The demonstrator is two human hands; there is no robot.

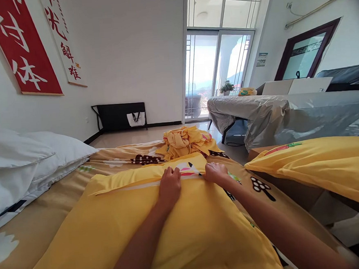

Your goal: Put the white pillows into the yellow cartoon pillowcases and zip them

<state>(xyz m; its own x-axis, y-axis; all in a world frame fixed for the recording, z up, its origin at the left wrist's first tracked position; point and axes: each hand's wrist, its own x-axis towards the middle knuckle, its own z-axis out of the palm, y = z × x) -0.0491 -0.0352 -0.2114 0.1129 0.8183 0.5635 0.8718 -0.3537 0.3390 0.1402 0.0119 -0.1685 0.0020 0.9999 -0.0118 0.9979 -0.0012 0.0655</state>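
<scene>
Hands meet at the far edge of a yellow pillow (162, 234) that lies flat on the bed (35, 226) in front of the person. The left hand (170, 187) rests palm down on the pillowcase, its fingers curled over the open seam where a pale strip of zipper (134, 186) runs off to its left. The right hand (216, 173) sits just beside it, fingers closed and pinching the same edge of the fabric; what exactly lies between the fingertips is too small to make out. Both forearms stretch across the top of the pillow toward that edge.

Just beyond the two hands lies a crumpled heap of yellow cloth (186, 141) on the patterned bedsheet. To the left of the left hand, well apart, two white pillows (24, 161) are stacked near the wall. To the right of the right hand, a second yellow pillow (320, 165) with a carrot print lies on a separate surface. Farther beyond the grip stands a table under a grey cover (289, 116), and behind it a glass sliding door (215, 70). Red banners (22, 47) with white characters hang on the wall above the white pillows.
</scene>
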